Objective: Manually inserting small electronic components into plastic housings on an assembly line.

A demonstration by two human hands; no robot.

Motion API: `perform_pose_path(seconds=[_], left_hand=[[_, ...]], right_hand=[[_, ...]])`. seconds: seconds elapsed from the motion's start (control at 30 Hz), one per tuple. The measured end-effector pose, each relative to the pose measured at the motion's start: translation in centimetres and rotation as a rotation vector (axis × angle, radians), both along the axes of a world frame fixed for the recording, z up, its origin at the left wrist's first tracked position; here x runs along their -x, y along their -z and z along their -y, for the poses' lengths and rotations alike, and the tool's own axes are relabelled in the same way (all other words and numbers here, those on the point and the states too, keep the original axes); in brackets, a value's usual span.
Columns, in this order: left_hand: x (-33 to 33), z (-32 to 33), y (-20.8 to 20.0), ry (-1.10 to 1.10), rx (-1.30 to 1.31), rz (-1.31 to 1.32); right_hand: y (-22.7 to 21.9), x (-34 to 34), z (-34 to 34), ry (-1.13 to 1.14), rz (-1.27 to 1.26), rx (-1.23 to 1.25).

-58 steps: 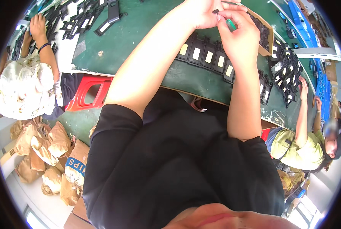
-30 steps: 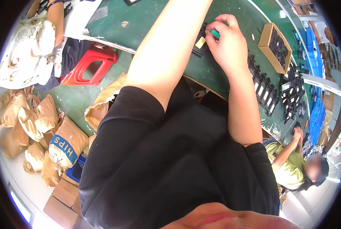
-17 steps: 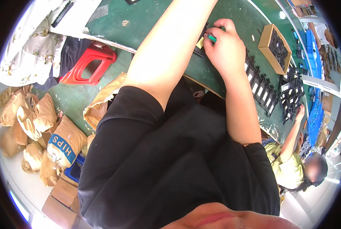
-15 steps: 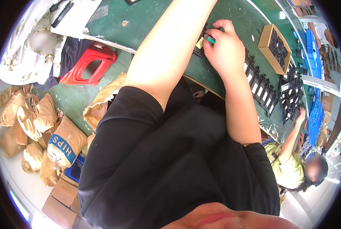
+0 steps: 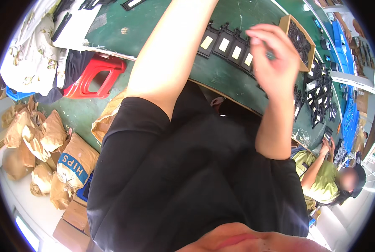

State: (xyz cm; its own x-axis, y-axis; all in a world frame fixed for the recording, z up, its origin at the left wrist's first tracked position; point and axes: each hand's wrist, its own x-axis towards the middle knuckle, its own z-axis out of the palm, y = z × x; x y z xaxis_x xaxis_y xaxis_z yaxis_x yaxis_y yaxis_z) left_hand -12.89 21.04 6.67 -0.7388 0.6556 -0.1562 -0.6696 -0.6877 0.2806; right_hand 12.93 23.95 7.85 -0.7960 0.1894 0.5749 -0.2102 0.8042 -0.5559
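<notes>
My left forearm (image 5: 166,54) reaches up past the top edge, so its hand is out of sight. My right hand (image 5: 277,61) hovers over the bench at the right end of a row of flat black plastic parts (image 5: 222,45), each with a pale rectangle on it. Its fingers are curled and slightly blurred. A small dark green patch shows between thumb and palm; I cannot make out what it is. The row passes partly behind my right hand and forearm.
A cardboard box (image 5: 308,59) of small black pieces stands beyond my right hand. Piled black parts (image 5: 317,98) lie right of it on the green bench (image 5: 233,86). A person in a yellow-green top (image 5: 321,178) works at far right. A red stool (image 5: 99,77) and paper sacks (image 5: 76,157) stand left.
My right hand has moved right, away from a pale yellow piece, uncovering more of the black parts. The bright green thing at its fingertips no longer shows clearly. My left arm has shifted left.
</notes>
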Motion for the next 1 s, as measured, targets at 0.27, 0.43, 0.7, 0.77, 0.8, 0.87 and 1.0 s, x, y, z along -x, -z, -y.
perform_pose_path(seconds=[0.27,0.43,0.7,0.77,0.8,0.87,1.0], left_hand=[[-6.3,-2.4,-1.5,0.232,0.262,-0.461],[-14.3,-7.1,-2.3,0.308,0.595,-1.004],[-16.8,-19.8,-1.7,0.033,0.686,-1.435],[-14.8,-21.7,0.5,0.179,0.598,-1.072],[-15.5,-21.5,0.4,0.133,0.615,-1.125],[-16.6,-20.5,0.4,0.106,0.468,-1.217],[-22.3,-17.1,-1.6,0.28,0.5,-1.424]], right_hand=[[-1.3,-16.6,-7.5,-0.093,0.216,0.836],[2.6,-22.3,-6.9,-0.084,0.093,1.22],[3.5,-25.5,-7.7,-0.146,-0.03,1.241],[3.8,-25.8,-8.5,-0.182,-0.061,1.238],[4.1,-26.6,-8.6,-0.084,-0.073,1.253],[4.3,-27.7,-8.9,0.022,-0.137,1.281],[6.8,-29.6,-11.6,0.231,-0.432,1.228]])
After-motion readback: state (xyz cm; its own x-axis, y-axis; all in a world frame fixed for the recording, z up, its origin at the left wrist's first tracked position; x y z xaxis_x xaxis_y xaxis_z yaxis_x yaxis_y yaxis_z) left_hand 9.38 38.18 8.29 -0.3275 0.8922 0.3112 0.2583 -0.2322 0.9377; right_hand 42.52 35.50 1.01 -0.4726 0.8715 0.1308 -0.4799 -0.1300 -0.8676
